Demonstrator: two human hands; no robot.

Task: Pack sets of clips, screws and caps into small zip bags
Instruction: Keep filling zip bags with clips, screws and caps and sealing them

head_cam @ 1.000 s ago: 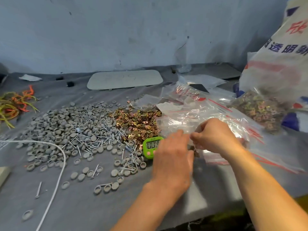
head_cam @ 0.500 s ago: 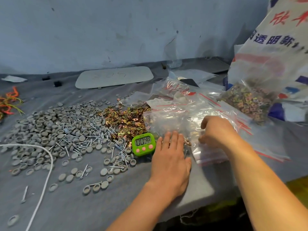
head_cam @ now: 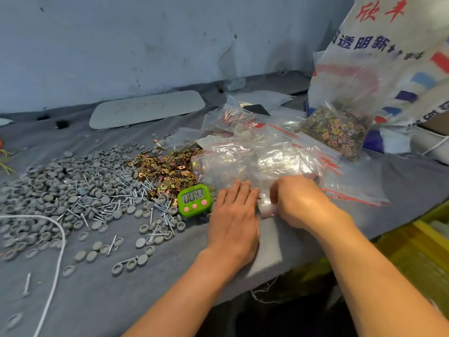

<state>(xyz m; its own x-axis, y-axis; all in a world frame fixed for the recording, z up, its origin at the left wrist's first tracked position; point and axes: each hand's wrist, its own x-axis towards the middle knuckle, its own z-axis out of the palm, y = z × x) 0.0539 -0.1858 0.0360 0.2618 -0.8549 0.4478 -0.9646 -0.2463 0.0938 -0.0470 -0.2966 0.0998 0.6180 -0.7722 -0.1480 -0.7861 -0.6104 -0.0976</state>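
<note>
- Near the table's front edge, the left hand (head_cam: 233,215) lies flat on the grey cloth (head_cam: 145,288), fingers straight, just right of a green timer (head_cam: 194,200).
- Right hand (head_cam: 301,203): fingers curled, pinching a small zip bag (head_cam: 267,211) between the two hands.
- Behind them is a heap of empty zip bags (head_cam: 255,161).
- Left of it lie brass clips (head_cam: 165,169), screws (head_cam: 126,193) and grey caps (head_cam: 60,181).
</note>
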